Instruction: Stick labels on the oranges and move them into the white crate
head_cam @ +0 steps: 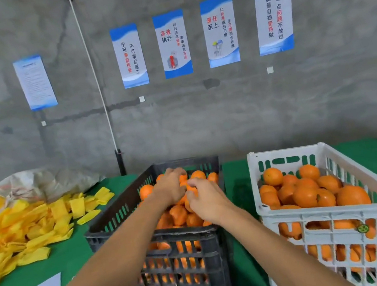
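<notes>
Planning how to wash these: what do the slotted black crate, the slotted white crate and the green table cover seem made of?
Black crate: likely moulded matte plastic, ribbed slotted walls. White crate: same, slightly glossier. Green table cover: probably matte cloth or felt; too blurred to confirm.

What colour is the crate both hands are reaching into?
Black crate, seen in the head view.

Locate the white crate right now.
In the head view the white crate sits on the green table at the right, beside the black crate where both hands reach, and is already holding oranges.
</notes>
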`<state>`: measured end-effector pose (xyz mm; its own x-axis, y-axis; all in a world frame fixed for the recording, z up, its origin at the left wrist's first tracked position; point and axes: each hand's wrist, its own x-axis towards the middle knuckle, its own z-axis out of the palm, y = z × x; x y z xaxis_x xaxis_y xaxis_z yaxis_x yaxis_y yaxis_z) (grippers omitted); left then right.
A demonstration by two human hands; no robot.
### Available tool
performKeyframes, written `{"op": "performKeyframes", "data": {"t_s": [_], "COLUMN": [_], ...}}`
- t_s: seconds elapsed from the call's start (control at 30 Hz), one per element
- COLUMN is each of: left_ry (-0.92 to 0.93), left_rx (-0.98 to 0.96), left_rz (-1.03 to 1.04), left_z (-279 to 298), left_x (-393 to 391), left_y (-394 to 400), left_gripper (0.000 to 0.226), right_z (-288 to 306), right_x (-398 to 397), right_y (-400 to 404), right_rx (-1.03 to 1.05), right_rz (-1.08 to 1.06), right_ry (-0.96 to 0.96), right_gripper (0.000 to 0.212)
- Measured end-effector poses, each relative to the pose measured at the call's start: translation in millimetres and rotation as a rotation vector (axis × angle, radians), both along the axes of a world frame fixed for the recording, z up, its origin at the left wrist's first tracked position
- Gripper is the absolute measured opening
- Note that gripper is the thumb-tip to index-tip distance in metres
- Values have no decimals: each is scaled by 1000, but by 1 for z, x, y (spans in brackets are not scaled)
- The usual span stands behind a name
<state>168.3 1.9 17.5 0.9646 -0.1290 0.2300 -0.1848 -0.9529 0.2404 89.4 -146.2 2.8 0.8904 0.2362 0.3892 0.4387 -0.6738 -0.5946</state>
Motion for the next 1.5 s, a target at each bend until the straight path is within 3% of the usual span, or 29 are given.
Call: {"op": "performKeyframes", "data": {"t_s": [0.13, 0.23, 0.33, 0.53, 0.7, 0.8, 0.93, 1.13, 1.27, 1.37, 1.5], "left_ry": [226, 289, 357, 376, 23, -122, -295, -461, -452, -240, 73], "left_rx": [101, 165, 290, 149, -7, -43, -221, -565, -571, -582, -735], "left_rz": [161, 198, 208, 178, 49, -81, -232, -463, -504, -506, -201], "left_z": [-17, -15, -20, -38, -13, 3, 5, -41, -88, -137, -199], "left_x": [39, 63, 78, 88, 61, 28, -35, -140, -181, -209, -241], "left_y": [47, 51, 51, 58, 46, 26, -1, -33, -35, -29, -22], "left_gripper": [67, 75, 79, 76, 52, 52, 37, 68, 72, 69, 71], "right_z": [-1, -15, -21, -17, -5, 5, 4, -39, -89, -140, -202], "right_x": [38, 55, 62, 57, 46, 34, -2, -86, -122, -143, -160], "right_y": [36, 42, 42, 41, 41, 36, 10, -23, -41, -55, -74], "right_rx": [-163, -310, -268, -289, -187, -83, 143, 533, 503, 397, 284], "right_rz": [112, 104, 79, 11, -152, -197, -149, 6, 63, 125, 115], "right_ry": [217, 343, 335, 275, -21, -202, -338, -498, -418, -171, 97], "right_gripper": [27, 28, 23, 25, 39, 45, 38, 40, 49, 52, 34]}}
